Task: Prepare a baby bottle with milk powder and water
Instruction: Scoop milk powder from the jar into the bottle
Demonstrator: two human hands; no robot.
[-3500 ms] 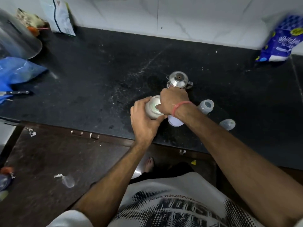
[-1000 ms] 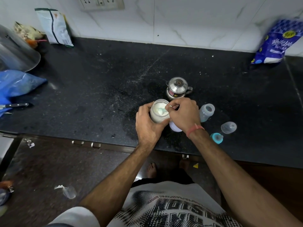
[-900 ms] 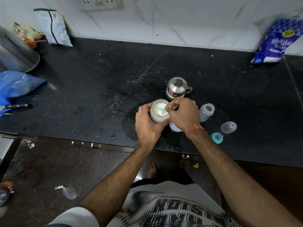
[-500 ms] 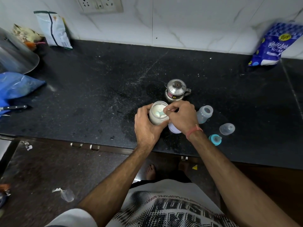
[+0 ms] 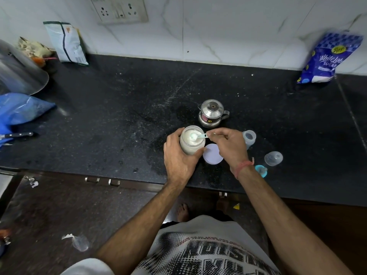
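Note:
An open jar of white milk powder [image 5: 191,142] stands on the black counter [image 5: 119,116], and my left hand [image 5: 178,155] is wrapped around its side. My right hand [image 5: 228,147] pinches the handle of a small light-blue scoop [image 5: 195,135] whose bowl lies in the powder at the jar's mouth. The jar's white lid [image 5: 212,156] lies flat between my hands. To the right stands the open baby bottle [image 5: 249,137], partly hidden by my right hand. Its clear cap [image 5: 273,158] and blue teat ring [image 5: 261,170] lie further right.
A small steel lidded pot [image 5: 211,114] stands just behind the jar. A blue sugar bag [image 5: 329,60] leans on the wall at the back right, a white packet [image 5: 66,43] at the back left. A blue bag [image 5: 17,108] and a knife [image 5: 18,134] lie at the left edge.
My right hand has drawn back to the right, so the scoop shows over the powder. The left hand keeps its grip on the jar. The camera view has shifted down slightly.

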